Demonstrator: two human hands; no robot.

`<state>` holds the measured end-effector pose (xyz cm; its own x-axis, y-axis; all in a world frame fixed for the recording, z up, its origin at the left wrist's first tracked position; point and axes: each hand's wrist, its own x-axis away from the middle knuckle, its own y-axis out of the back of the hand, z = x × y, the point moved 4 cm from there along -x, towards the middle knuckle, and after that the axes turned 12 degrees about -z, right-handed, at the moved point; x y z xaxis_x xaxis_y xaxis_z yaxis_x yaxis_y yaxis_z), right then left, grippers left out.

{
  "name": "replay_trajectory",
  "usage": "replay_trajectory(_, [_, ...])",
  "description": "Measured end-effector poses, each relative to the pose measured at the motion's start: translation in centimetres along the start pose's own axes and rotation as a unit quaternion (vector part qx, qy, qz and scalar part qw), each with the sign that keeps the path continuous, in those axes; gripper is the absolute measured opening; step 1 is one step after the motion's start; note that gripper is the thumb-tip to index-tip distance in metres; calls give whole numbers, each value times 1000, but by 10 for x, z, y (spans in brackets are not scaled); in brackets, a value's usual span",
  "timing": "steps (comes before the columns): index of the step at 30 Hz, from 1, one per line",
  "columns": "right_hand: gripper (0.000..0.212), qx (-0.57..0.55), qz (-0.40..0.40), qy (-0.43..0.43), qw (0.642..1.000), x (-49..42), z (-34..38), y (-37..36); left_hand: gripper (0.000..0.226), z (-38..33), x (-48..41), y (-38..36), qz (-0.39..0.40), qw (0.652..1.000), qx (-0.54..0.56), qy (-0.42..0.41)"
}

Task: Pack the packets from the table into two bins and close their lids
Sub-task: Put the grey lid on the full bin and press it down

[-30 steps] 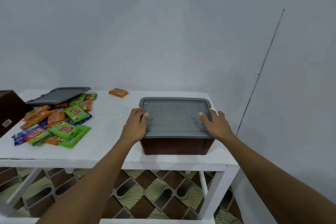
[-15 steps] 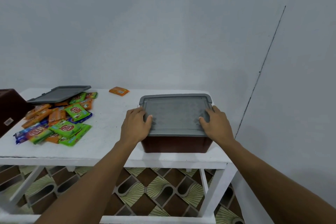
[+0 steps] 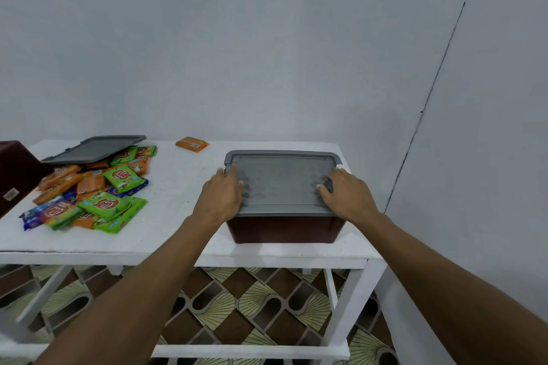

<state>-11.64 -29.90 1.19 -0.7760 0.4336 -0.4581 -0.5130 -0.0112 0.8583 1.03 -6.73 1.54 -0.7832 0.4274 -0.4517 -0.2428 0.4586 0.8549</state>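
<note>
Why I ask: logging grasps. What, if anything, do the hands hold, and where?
Nothing is gripped: left hand and right hand press the grey lid at its left and right edges, on the brown bin.

A: What is the lid (image 3: 281, 184) on the right-hand bin (image 3: 284, 230) made of?
B: Grey plastic, matt and scuffed. The bin itself is smooth brown plastic, faintly shiny.
A: And the packets (image 3: 106, 204)?
B: Glossy film wrappers, on a white painted tabletop (image 3: 178, 187), matt and slightly rough.
</note>
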Motion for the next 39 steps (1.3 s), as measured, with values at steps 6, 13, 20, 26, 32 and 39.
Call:
replay_trajectory(6, [39, -25, -15, -6, 1000, 2, -3, -1, 43, -11, -1, -5, 59, 997, 8, -43])
replay_trajectory(13, [51, -35, -22, -5, 999, 3, -3, -6, 64, -10, 5, -3, 41, 996, 21, -81])
replay_trajectory(20, [63, -65, -25, -60, 996, 6, 5, -2, 75, 7, 7, -11, 16, 999, 17, -37])
replay_trajectory(26, [77, -72, -7, -7, 997, 12, 17, 3, 74, 13, 11, -12, 17, 999, 29, -25])
replay_trajectory(32, [87, 7, 58, 132, 990, 15, 22, -3, 64, 16, 15, -10, 7, 999, 35, -6])
replay_trajectory(39, [83, 3, 47, 145, 988, -15, 46, -26, 58, 48, -13, -17, -14, 999, 42, 16])
